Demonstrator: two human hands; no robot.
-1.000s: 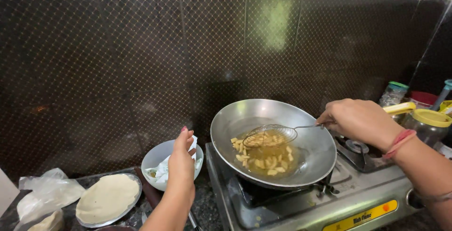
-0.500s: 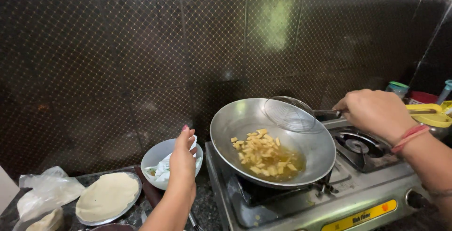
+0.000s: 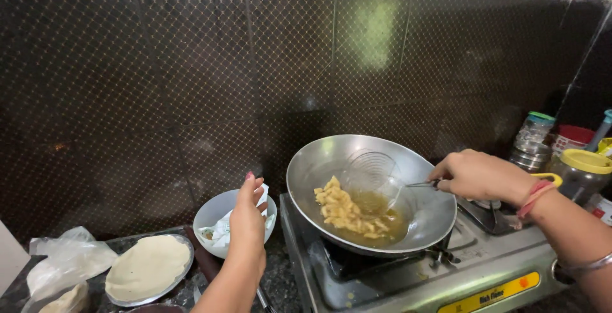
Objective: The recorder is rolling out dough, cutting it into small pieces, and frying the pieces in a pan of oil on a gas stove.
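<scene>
**A:** Report the left side of the worktop first.

**B:** A crumpled clear plastic bag (image 3: 64, 262) lies at the far left. Just beside it, a round steel plate (image 3: 121, 294) carries a flat disc of pale rolled dough (image 3: 148, 266), kept within reach of the stove. Next comes a round white bowl lined with paper (image 3: 220, 220); the lining probably serves to drain fried pieces.

**A:** State of the left hand?

**B:** The left hand (image 3: 247, 224) rests against the bowl rim, fingers extended and together, clamped on nothing. It appears to steady the bowl.

**A:** And the pan?

**B:** A wide, round, grey metal frying pan (image 3: 319, 166) sits on the steel gas stove (image 3: 408, 281), holding oil and pale yellow fried strips (image 3: 344, 211) gathered at its left-centre.

**A:** Right hand?

**B:** The right hand (image 3: 478, 176) has its grip closed on the handle of a round wire-mesh skimmer (image 3: 370, 173). The mesh head is tilted up above the oil, just right of the strips and not touching them.

**A:** Further right?

**B:** Lidded jars (image 3: 583, 173) stand near the stove.
</scene>
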